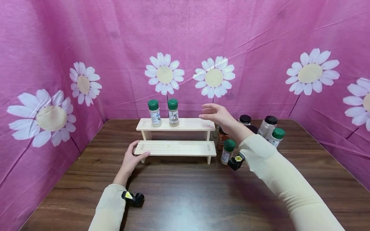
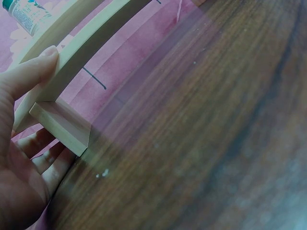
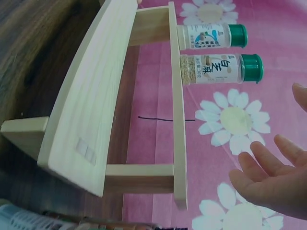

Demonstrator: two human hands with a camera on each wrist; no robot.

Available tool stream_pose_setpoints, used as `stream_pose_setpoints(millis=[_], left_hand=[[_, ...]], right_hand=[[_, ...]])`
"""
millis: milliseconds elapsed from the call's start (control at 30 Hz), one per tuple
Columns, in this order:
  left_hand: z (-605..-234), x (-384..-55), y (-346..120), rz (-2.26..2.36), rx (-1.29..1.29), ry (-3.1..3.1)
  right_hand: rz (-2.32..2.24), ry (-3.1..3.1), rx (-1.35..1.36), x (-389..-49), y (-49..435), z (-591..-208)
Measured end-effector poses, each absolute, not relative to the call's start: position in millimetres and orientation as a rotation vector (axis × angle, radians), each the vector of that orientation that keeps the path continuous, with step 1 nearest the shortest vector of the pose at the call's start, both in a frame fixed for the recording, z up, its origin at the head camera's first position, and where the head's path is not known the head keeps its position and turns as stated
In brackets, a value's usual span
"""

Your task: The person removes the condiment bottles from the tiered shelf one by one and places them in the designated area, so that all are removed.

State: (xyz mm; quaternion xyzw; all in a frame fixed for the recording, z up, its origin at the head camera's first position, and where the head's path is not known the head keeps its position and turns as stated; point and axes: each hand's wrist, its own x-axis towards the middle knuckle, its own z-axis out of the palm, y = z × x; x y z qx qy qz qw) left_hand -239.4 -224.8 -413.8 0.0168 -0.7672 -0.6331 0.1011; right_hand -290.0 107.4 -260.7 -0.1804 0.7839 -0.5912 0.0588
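Note:
A light wooden two-tier rack (image 1: 176, 148) stands on the table. My left hand (image 1: 131, 159) grips the left end of its lower tier. In the left wrist view, the thumb (image 2: 36, 72) lies over the board's edge, with the other fingers around the end by the leg. Two green-capped spice jars, one with a blue picture label (image 1: 155, 116) and one of pale seeds (image 1: 173, 115), stand side by side on the upper tier (image 1: 192, 123). My right hand (image 1: 220, 118) is raised near that tier's right end, fingers loosely extended and holding nothing.
Right of the rack, partly behind my right arm, stand a green-capped jar (image 1: 226, 154), a reddish-brown jar (image 1: 222, 139), black-capped jars (image 1: 267, 126) and another green-capped jar (image 1: 277, 137). A pink cloth with daisies (image 1: 185, 38) hangs behind the brown wooden table (image 1: 185, 192).

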Motion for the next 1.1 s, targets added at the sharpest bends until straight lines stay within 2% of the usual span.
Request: stream_pose_setpoints(millis=[433,1100], left_hand=[[-417,-239,-227,-1.893,0.070,-2.271],[-416,-241,-226,-1.875,0.063,-2.280]], right_hand=[[-1.792,2.376,-0.402,-303,68,-263],[-1.936,2.337,-0.332,-316,14,-271]])
